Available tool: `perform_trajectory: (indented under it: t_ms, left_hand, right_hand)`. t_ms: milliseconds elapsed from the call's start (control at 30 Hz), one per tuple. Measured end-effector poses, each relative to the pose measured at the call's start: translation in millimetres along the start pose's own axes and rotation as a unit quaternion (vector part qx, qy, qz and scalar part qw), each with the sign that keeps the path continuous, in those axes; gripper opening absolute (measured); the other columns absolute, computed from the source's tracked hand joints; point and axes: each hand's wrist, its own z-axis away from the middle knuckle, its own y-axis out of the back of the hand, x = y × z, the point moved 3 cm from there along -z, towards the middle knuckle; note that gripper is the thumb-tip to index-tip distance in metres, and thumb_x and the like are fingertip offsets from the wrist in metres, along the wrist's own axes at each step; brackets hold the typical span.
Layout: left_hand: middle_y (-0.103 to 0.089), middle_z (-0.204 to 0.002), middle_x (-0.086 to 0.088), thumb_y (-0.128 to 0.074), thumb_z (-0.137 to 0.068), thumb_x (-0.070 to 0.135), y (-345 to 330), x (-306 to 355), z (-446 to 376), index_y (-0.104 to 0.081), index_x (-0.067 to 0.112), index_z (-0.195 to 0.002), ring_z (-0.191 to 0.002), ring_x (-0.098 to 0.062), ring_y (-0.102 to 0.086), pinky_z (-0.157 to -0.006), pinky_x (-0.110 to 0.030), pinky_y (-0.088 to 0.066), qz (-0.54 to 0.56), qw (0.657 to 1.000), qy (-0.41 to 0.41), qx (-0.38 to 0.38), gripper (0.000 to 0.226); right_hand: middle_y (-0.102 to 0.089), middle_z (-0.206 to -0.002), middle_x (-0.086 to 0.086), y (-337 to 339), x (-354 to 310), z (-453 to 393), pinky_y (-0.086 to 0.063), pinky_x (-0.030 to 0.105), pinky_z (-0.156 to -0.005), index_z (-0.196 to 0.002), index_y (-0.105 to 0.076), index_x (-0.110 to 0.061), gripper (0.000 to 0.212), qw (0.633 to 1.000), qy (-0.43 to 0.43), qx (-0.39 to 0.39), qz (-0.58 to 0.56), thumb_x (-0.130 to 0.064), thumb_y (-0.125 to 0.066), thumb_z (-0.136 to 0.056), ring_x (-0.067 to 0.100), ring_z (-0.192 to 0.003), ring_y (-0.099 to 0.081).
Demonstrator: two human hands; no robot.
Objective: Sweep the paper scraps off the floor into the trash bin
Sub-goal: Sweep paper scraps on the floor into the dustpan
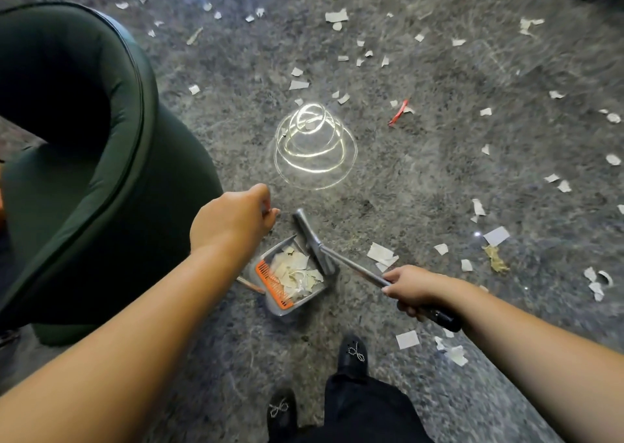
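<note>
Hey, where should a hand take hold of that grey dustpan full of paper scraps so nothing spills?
Probably by its upright handle, which the left hand already holds. The grey dustpan lies flat on the speckled floor with scraps piled inside, its mouth towards the silver broom head. Come from above on the orange comb side, then lift it level.

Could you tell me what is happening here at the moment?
A person is sweeping paper scraps on a grey floor. The right hand grips the broom, its head at the dustpan, which already holds scraps. The left hand holds the dustpan's handle. Many scraps remain scattered.
</note>
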Motion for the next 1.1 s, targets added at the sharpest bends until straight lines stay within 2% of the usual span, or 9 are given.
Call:
perform_trajectory:
  t_ms: [67,133,200,433,567,667,867,933,1100]
  left_hand:
    - [-0.032,-0.054,0.012,-0.06,-0.09,0.05,-1,-1,0,-0.042,0.033,-0.076,-0.044,-0.007,-0.03,-0.042,-0.021,-0.015,-0.001,1.0,-0.001,0.001,0.028]
    - [-0.033,-0.055,0.012,-0.058,-0.09,0.051,-2,-3,2,-0.041,0.033,-0.076,-0.044,-0.007,-0.031,-0.042,-0.021,-0.016,0.0,1.0,0.0,-0.002,0.028]
    - [-0.035,-0.055,0.012,-0.058,-0.091,0.051,-3,-7,6,-0.041,0.033,-0.077,-0.044,-0.008,-0.032,-0.042,-0.021,-0.017,0.005,1.0,0.002,-0.004,0.028]
    - [-0.045,-0.058,0.011,-0.059,-0.089,0.052,0,-40,31,-0.051,0.031,-0.081,-0.049,-0.009,-0.039,-0.043,-0.023,-0.023,0.051,0.999,0.004,-0.012,0.024]
    - [-0.057,-0.065,0.008,-0.06,-0.089,0.051,3,-58,45,-0.053,0.031,-0.082,-0.054,-0.016,-0.049,-0.044,-0.023,-0.027,0.067,0.997,-0.031,-0.016,0.023]
    - [-0.059,-0.066,0.009,-0.061,-0.088,0.051,4,-59,45,-0.051,0.03,-0.08,-0.055,-0.017,-0.051,-0.045,-0.023,-0.028,0.069,0.995,-0.073,-0.021,0.024]
    - [-0.058,-0.068,0.011,-0.059,-0.089,0.052,7,-38,32,-0.05,0.033,-0.086,-0.06,-0.018,-0.054,-0.049,-0.026,-0.034,0.065,0.985,-0.158,-0.038,0.021]
    - [-0.052,-0.064,0.013,-0.059,-0.089,0.05,9,-26,26,-0.051,0.033,-0.087,-0.058,-0.016,-0.05,-0.048,-0.024,-0.03,0.057,0.981,-0.18,-0.037,0.019]
    - [-0.057,-0.069,0.011,-0.061,-0.089,0.047,15,1,6,-0.053,0.033,-0.087,-0.059,-0.018,-0.053,-0.05,-0.025,-0.033,0.06,0.978,-0.197,-0.04,0.017]
  right_hand:
    - [-0.047,-0.053,0.007,-7,0,8,-0.039,0.02,-0.033,-0.103,-0.053,-0.006,0.012,1.0,0.004,-0.02,0.007,-0.014,-0.045,-0.099,0.014,-0.034,-0.044]
    - [-0.047,-0.054,0.005,-19,3,17,-0.038,0.019,-0.034,-0.112,-0.054,-0.008,0.017,1.0,0.0,-0.022,0.002,-0.015,-0.046,-0.098,0.011,-0.031,-0.043]
    - [-0.047,-0.057,0.006,-35,8,28,-0.037,0.018,-0.033,-0.118,-0.053,-0.015,0.021,1.0,-0.004,-0.012,-0.013,-0.015,-0.046,-0.098,0.012,-0.032,-0.042]
    - [-0.046,-0.055,0.005,-86,10,69,-0.036,0.018,-0.033,-0.123,-0.053,-0.016,0.025,0.989,0.002,0.049,-0.138,-0.014,-0.046,-0.099,0.011,-0.031,-0.042]
    - [-0.046,-0.055,0.003,-113,10,86,-0.034,0.017,-0.032,-0.125,-0.05,-0.02,0.027,0.976,-0.003,0.086,-0.202,-0.014,-0.047,-0.099,0.009,-0.028,-0.042]
    - [-0.045,-0.053,0.002,-132,15,93,-0.035,0.019,-0.036,-0.117,-0.055,-0.012,0.021,0.962,-0.009,0.108,-0.251,-0.014,-0.047,-0.098,0.011,-0.03,-0.042]
    - [-0.044,-0.052,0.002,-157,38,104,-0.031,0.016,-0.035,-0.132,-0.043,-0.001,0.036,0.924,-0.043,0.167,-0.341,-0.013,-0.047,-0.098,0.012,-0.03,-0.039]
    - [-0.044,-0.054,0.005,-159,50,108,-0.031,0.016,-0.034,-0.133,-0.046,-0.005,0.036,0.914,-0.051,0.187,-0.356,-0.013,-0.047,-0.098,0.011,-0.029,-0.039]
    - [-0.046,-0.059,0.004,-151,79,118,-0.03,0.014,-0.032,-0.136,-0.047,-0.01,0.039,0.892,-0.063,0.231,-0.384,-0.009,-0.047,-0.098,0.008,-0.026,-0.038]
